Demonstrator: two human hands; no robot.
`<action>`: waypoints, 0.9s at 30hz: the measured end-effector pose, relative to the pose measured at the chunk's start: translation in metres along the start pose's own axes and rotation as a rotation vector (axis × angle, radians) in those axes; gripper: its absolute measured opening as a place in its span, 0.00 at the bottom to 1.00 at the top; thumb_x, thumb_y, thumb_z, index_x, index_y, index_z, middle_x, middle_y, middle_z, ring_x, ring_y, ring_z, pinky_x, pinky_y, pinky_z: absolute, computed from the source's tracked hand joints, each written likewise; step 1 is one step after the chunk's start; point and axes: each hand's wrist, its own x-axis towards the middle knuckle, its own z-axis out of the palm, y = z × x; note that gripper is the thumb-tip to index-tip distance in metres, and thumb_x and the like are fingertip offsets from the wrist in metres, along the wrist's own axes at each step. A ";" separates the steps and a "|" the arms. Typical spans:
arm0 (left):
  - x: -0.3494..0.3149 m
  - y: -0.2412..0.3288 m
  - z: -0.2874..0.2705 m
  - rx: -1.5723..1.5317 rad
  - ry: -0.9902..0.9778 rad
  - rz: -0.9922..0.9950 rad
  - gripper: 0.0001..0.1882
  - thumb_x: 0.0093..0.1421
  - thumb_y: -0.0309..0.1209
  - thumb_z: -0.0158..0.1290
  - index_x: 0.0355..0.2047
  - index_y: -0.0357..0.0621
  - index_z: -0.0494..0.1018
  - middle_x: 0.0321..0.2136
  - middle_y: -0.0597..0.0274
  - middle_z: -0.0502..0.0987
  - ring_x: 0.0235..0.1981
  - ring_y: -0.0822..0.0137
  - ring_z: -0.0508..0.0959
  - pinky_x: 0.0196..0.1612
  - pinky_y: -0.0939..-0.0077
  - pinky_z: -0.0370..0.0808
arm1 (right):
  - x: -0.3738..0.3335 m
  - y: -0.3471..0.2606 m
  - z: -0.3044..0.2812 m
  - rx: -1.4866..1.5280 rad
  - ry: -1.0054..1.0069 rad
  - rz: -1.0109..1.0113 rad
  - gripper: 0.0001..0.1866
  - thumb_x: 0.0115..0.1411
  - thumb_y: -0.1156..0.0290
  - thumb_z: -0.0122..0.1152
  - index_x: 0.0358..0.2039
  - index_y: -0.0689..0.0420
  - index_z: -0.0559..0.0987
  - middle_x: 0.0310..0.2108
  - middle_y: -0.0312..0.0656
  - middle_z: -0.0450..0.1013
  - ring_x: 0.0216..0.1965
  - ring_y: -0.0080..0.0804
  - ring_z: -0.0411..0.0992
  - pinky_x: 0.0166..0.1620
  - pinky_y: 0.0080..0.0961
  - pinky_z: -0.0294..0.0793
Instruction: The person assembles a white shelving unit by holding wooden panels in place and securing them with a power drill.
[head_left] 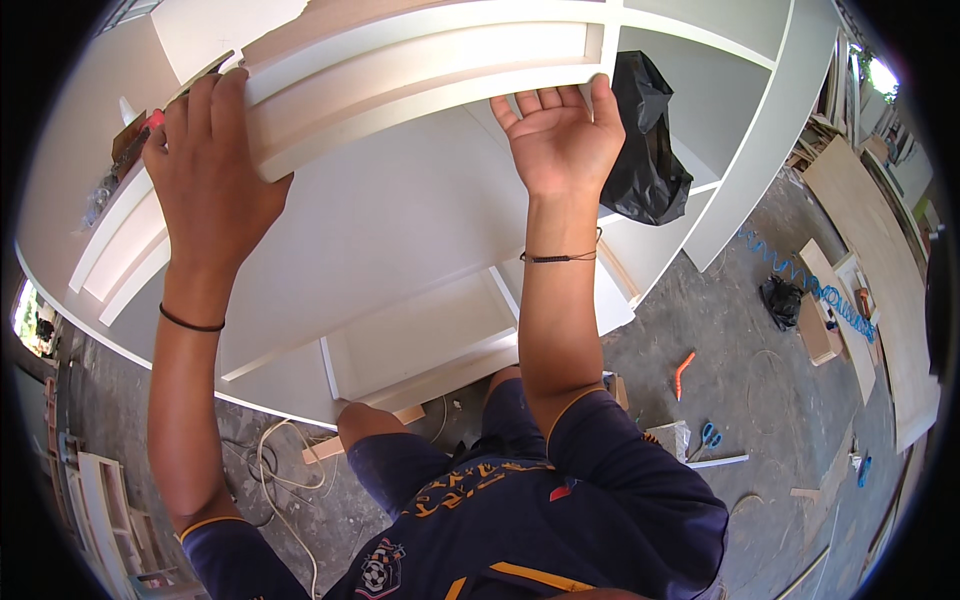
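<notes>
A long white framed panel (420, 75) with a recessed middle spans the upper part of a white cabinet (400, 190). Over its left end, my left hand (212, 150) is closed, back of the hand up and fingers reaching over the edge. My right hand (565, 140) is palm up beneath the panel's right end. Its fingertips go behind the lower edge, and the thumb rests near the corner. Just right of that hand, a black plastic bag (645, 140) hangs at the cabinet. Beside my left fingers lies a red-handled tool (153, 119), partly hidden.
On the floor to the right are an orange curved piece (684, 375), blue-handled scissors (710, 437), a coiled blue hose (820, 290) and a black bag (781, 302). Large boards (880, 270) lean farther right. A pale cable (275, 470) loops on the floor at left.
</notes>
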 end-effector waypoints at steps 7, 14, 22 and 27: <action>-0.001 -0.001 0.001 -0.007 0.017 0.014 0.40 0.35 0.33 0.67 0.52 0.46 0.65 0.48 0.62 0.68 0.50 0.58 0.68 0.50 0.57 0.62 | 0.001 0.003 0.007 -0.045 0.022 -0.065 0.26 0.69 0.55 0.36 0.60 0.60 0.59 0.61 0.48 0.55 0.62 0.45 0.55 0.61 0.55 0.53; -0.002 -0.003 0.001 -0.021 0.021 0.029 0.38 0.38 0.33 0.67 0.52 0.46 0.64 0.48 0.58 0.68 0.51 0.54 0.67 0.49 0.57 0.62 | 0.004 0.004 0.009 -0.105 0.046 -0.079 0.28 0.69 0.53 0.34 0.61 0.60 0.57 0.62 0.49 0.53 0.64 0.46 0.53 0.63 0.55 0.50; -0.001 0.000 0.001 -0.056 0.041 0.024 0.38 0.39 0.35 0.65 0.51 0.45 0.64 0.47 0.59 0.69 0.48 0.57 0.67 0.49 0.59 0.61 | -0.004 0.062 -0.017 0.435 -0.264 0.156 0.39 0.64 0.41 0.33 0.66 0.57 0.50 0.67 0.46 0.47 0.66 0.46 0.49 0.67 0.50 0.42; -0.002 0.001 -0.002 -0.058 0.002 0.000 0.39 0.37 0.34 0.67 0.51 0.45 0.64 0.48 0.60 0.68 0.50 0.58 0.67 0.51 0.60 0.60 | 0.035 0.076 -0.018 0.631 -0.458 0.378 0.31 0.65 0.50 0.39 0.61 0.57 0.60 0.62 0.42 0.59 0.62 0.41 0.58 0.63 0.45 0.57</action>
